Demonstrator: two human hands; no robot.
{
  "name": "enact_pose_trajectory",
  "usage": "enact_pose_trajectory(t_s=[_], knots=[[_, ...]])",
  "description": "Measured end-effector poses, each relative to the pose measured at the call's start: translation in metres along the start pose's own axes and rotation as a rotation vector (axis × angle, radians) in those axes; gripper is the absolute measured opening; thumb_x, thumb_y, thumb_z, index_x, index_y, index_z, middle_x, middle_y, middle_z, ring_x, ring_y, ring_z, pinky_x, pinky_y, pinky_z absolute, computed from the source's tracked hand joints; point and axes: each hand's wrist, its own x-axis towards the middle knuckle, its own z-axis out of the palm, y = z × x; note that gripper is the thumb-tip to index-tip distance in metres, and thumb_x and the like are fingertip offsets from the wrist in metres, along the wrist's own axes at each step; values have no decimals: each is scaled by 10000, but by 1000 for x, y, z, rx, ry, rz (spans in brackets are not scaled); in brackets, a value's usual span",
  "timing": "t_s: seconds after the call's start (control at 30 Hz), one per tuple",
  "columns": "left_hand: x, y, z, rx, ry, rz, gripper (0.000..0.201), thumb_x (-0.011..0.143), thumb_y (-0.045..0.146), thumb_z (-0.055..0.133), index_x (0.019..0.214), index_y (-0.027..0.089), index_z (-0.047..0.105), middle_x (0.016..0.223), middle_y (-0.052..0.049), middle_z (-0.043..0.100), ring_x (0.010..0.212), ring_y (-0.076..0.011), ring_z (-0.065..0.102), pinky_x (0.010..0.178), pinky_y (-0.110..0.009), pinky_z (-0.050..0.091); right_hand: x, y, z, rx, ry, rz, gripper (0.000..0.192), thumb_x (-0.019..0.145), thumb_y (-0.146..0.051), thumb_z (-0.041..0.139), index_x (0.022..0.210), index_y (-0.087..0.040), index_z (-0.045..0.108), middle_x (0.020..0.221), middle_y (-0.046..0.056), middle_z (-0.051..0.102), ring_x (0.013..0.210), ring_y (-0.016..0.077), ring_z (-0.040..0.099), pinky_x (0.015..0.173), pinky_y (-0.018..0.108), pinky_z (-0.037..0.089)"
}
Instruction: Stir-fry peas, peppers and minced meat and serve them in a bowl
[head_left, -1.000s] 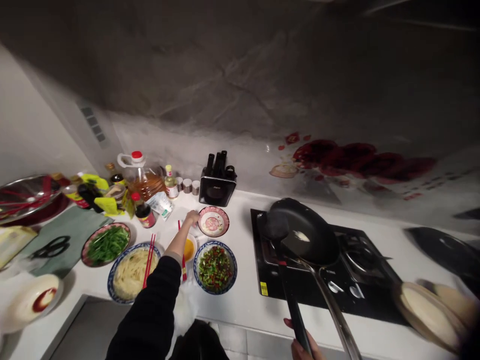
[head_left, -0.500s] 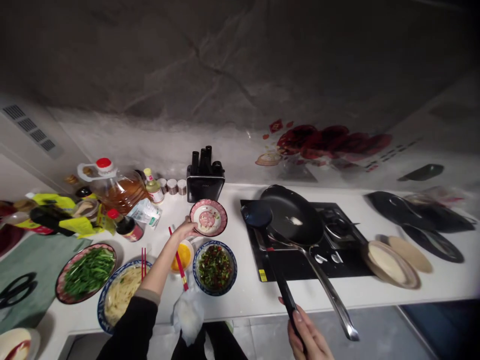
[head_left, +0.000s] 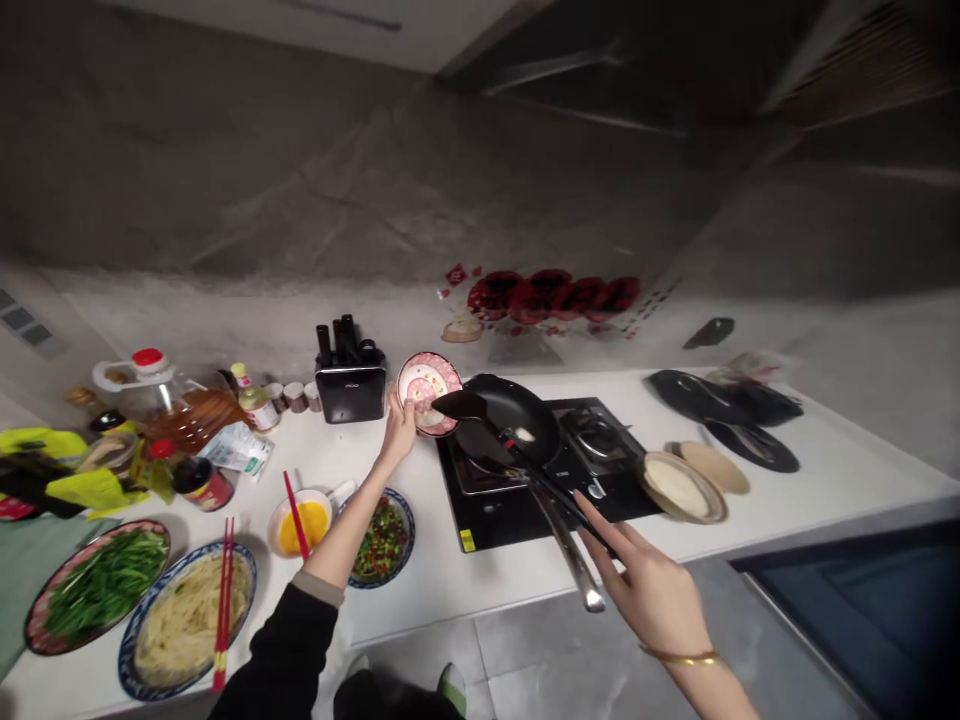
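My left hand (head_left: 400, 430) grips the rim of a small round pink-patterned dish (head_left: 428, 380), tilted on edge just left of the black frying pan (head_left: 514, 418). My right hand (head_left: 651, 590) closes on the thin dark handle of a black spatula (head_left: 480, 425), whose flat blade lies across the pan's near-left rim, just below the dish. The pan is smooth and shallow, with a long steel handle, and sits on a glossy black stove (head_left: 540, 475). A blue-rimmed bowl of chopped peppers (head_left: 382, 535) stands in front of the pan, to its left, on the white counter (head_left: 442, 580).
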Motion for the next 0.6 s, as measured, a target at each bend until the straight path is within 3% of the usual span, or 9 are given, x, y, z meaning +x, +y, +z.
enact_pose_trajectory(t_s=[0.13, 0.27, 0.43, 0.6], knots=[[5, 22, 60, -45, -27, -18, 640, 892, 438, 301, 1401, 138, 55, 1311, -199, 415, 826, -203, 629, 668, -294, 512, 21, 21, -7, -232, 28, -53, 427, 883, -391, 343, 1279, -318, 485, 627, 13, 526, 509, 109, 490, 415, 221, 233], [13, 35, 99, 35, -33, 44, 640, 888, 430, 328, 1396, 115, 99, 1320, -200, 413, 951, -213, 602, 796, -293, 482, 48, 46, -17, -317, -66, -60, 413, 893, -342, 352, 1293, -340, 455, 702, 15, 582, 562, 111, 545, 432, 218, 236], [24, 49, 121, 185, -21, 139, 587, 897, 376, 320, 1392, 108, 151, 1294, -201, 451, 1109, -244, 520, 931, -355, 401, 80, 75, -43, -440, -123, -70, 396, 887, -324, 374, 1266, -346, 488, 764, 37, 616, 611, 131, 574, 461, 225, 252], [30, 52, 133, 230, -17, 149, 590, 888, 377, 342, 1389, 117, 169, 1257, -204, 492, 1068, -262, 550, 924, -384, 402, 92, 90, -54, -536, -87, -87, 422, 896, -271, 342, 1302, -307, 454, 768, 73, 598, 662, 158, 578, 474, 240, 252]])
